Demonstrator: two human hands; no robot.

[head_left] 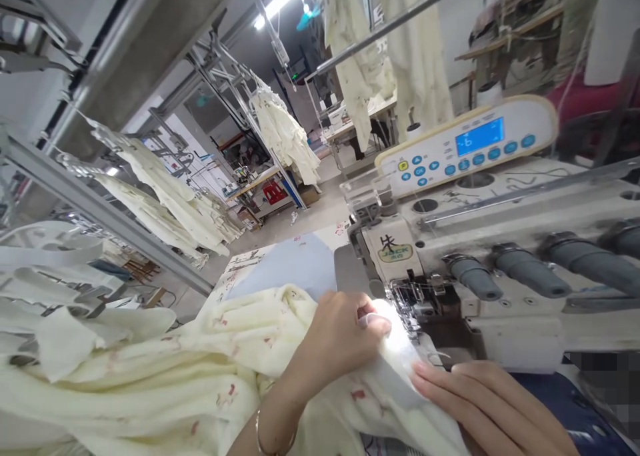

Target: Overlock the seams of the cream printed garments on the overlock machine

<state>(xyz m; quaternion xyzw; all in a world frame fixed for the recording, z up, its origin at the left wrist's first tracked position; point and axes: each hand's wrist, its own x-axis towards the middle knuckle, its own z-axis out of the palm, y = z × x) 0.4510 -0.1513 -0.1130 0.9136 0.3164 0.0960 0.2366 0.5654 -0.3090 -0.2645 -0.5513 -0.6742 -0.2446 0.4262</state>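
Observation:
A pale yellow fabric (200, 363) with small reddish prints spreads over the table and up to the sewing machine (400, 243). Along its edge by the needle area runs a white fabric strip (400, 369), brightly lit by the machine lamp. My left hand (345, 329), with a bracelet at the wrist, is closed with thumb and fingers pinching the strip just left of the presser foot. Nearer to me, my right hand (490, 403) lies flat with fingers stretched out, pressing the strip and fabric from the right. The needle itself is too small to make out.
A control panel (467, 146) with a blue screen tops the machine, and grey tension knobs (530, 269) jut from its front. White cut pieces (75, 316) hang at the left. Pale garments (285, 129) hang on racks behind, near other worktables.

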